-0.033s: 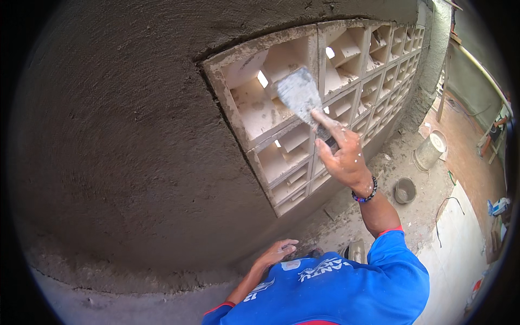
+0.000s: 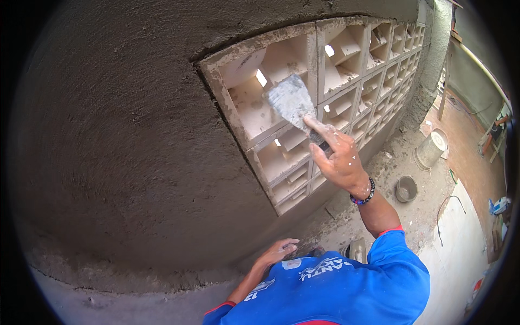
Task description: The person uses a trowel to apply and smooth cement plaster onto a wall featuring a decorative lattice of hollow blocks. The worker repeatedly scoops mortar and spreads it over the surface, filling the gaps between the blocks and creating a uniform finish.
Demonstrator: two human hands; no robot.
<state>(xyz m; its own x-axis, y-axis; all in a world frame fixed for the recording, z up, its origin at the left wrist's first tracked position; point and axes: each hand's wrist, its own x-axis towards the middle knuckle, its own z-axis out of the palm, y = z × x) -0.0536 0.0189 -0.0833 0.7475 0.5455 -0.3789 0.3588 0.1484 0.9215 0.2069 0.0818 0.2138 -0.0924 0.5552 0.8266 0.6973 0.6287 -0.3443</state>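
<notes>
- Step in hand: I judge this to be blade work at the pale, masonry block screen with square openings.
- Tool position: on my remote view, the flat metal scraper with a pale-smeared blade and dark handle is in front of the screen's upper-left block. I cannot tell whether the blade touches it.
- Right hand: closed around the scraper handle, index finger extended onto the base of the blade.
- Left hand: below the screen, fingers loosely extended; I see no object in it.
- Adjacent surface: the textured, dark grey plaster wall extends left of the screen.
- Next move: in my judgement, it calls for a firm grip, a controlled blade angle and care at the screen's block edges.
- Change from the earlier frame: scraper and right hand are slightly farther left and lower against the screen; the left hand's pose is unchanged.
</notes>
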